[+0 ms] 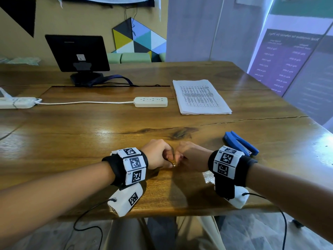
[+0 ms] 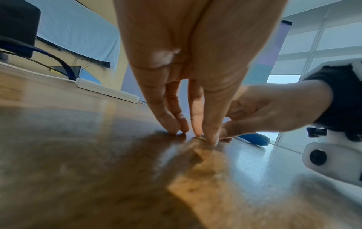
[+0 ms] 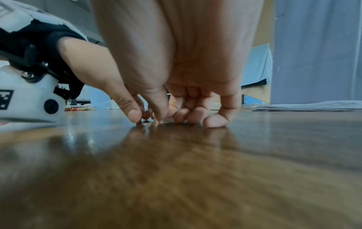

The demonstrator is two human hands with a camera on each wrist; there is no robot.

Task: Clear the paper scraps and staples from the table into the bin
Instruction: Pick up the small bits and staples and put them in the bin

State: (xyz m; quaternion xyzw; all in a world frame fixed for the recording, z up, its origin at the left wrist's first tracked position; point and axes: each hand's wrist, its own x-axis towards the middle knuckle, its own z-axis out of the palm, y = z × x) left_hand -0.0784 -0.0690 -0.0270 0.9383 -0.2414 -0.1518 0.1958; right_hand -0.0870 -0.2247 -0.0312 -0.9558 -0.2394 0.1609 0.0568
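Both hands meet fingertip to fingertip near the front middle of the wooden table [image 1: 90, 134]. My left hand [image 1: 170, 159] points its fingers down, thumb and forefinger pinching small glinting staples [image 1: 174, 163] against the wood; the left wrist view shows this pinch [image 2: 203, 137]. My right hand [image 1: 180, 157] is curled, its fingertips [image 3: 195, 116] on the table and its thumb closing on the same glinting bits [image 3: 162, 120]. The staples are mostly hidden under the fingers. No bin and no loose paper scraps are in view.
A blue stapler [image 1: 240, 143] lies just right of my right wrist. A stack of printed sheets [image 1: 201, 96] sits further back on the right, a white power strip [image 1: 151, 101] at the middle, a black monitor [image 1: 77, 53] at the back left.
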